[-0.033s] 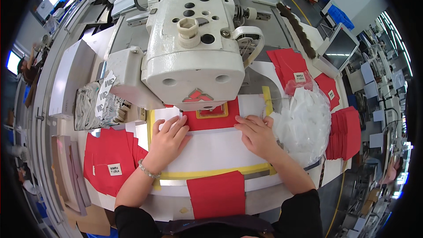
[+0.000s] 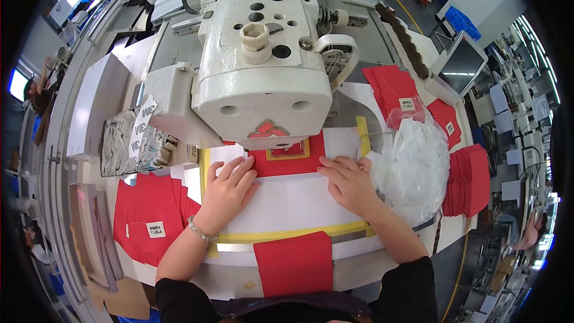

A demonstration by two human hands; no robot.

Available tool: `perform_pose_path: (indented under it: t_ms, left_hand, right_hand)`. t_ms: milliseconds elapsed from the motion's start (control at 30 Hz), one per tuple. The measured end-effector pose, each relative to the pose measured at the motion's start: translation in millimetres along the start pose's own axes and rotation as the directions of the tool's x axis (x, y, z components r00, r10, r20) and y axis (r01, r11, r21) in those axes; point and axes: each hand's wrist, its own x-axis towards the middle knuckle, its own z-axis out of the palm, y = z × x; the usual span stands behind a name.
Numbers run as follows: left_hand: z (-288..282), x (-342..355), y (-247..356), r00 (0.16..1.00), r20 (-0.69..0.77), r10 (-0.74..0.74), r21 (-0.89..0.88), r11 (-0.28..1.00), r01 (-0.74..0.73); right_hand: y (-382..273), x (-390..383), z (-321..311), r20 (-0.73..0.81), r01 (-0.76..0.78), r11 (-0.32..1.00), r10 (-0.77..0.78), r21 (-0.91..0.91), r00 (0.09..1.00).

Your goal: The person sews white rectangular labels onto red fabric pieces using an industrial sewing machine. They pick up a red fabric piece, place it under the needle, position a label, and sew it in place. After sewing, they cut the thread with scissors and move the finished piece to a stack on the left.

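Note:
A white industrial sewing machine (image 2: 257, 90) stands over a red fabric piece (image 2: 287, 168) lying on a white work plate (image 2: 275, 206), which is edged with yellow tape. A yellow-rimmed rectangular frame (image 2: 304, 154) sits on the fabric beneath the machine head. My left hand (image 2: 232, 185) rests with spread fingers at the fabric's left edge, fingertips touching it. My right hand (image 2: 345, 184) lies at the right edge, fingers spread and fingertips on the fabric. A stack of red fabric (image 2: 293, 263) lies at the plate's front edge.
Red pieces with white labels (image 2: 143, 209) lie left, below a box of white material (image 2: 128, 149). At right are a plastic bag of white pieces (image 2: 412, 179), more red stacks (image 2: 466, 179) and a screen (image 2: 457, 60). Another person (image 2: 36, 96) is at the far left.

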Motion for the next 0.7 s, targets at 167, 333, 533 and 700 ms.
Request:
perform_pose_path:
  t_ms: [167, 333, 533, 700]
  left_hand:
    - [0, -1, 2, 1.000, 0.002, 0.011, 0.033, 0.999, -0.012]
    - [3, 0, 4, 1.000, 0.006, 0.015, 0.067, 0.998, -0.015]
    - [5, -4, 2, 1.000, 0.008, 0.005, 0.064, 0.998, -0.006]
    - [5, -4, 2, 1.000, 0.016, 0.001, 0.062, 0.998, -0.002]
  right_hand:
    - [-1, 1, 0, 0.006, 0.005, 1.000, -0.005, -0.031, 1.000]
    - [2, 1, 2, -0.026, -0.042, 0.999, 0.042, -0.002, 0.999]
    - [-2, 20, -6, 0.060, -0.079, 0.995, 0.082, -0.064, 0.995]
    - [9, 27, 6, 0.072, -0.084, 0.995, 0.088, -0.060, 0.994]
